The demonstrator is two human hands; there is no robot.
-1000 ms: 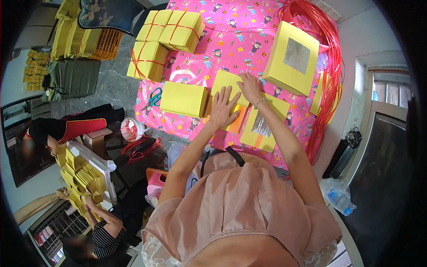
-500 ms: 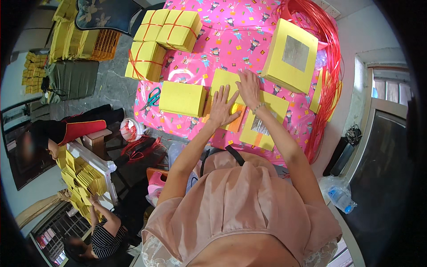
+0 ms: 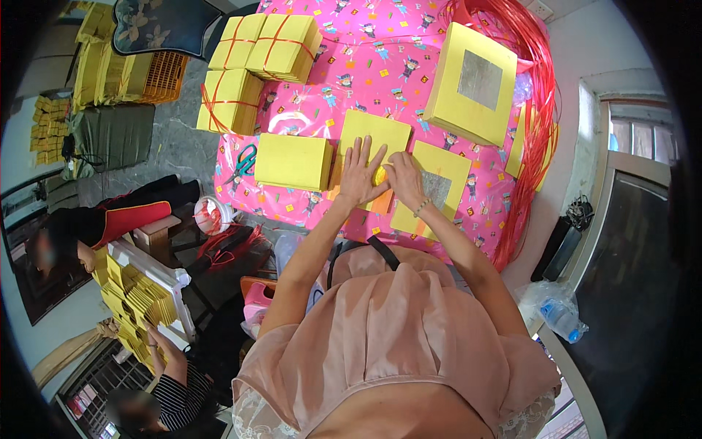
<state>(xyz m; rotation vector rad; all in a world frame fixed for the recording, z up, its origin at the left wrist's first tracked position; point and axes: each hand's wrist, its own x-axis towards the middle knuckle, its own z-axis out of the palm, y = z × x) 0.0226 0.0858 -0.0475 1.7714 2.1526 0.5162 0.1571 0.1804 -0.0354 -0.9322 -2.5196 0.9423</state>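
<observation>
Left hand [image 3: 360, 175] flat, fingers spread wide, pressing yellow paper stack [image 3: 374, 139] at table [image 3: 380, 66] middle. Right hand [image 3: 404, 178] fingers bent on same stack; what they pinch is hidden. Paper thin, square, some with silver square. Pink cloth glossy. Red string [image 3: 537, 110] runs off table edge.

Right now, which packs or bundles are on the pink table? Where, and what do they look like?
Tied bundles: far left corner, yellow square stacks bound with red string.
Big stack: far right, yellow, silver square on top.
Plain stack: near left, flat yellow, beside green scissors.
Sheet: under left hand, yellow.
Foil sheet: by right hand, yellow, silver centre.
</observation>
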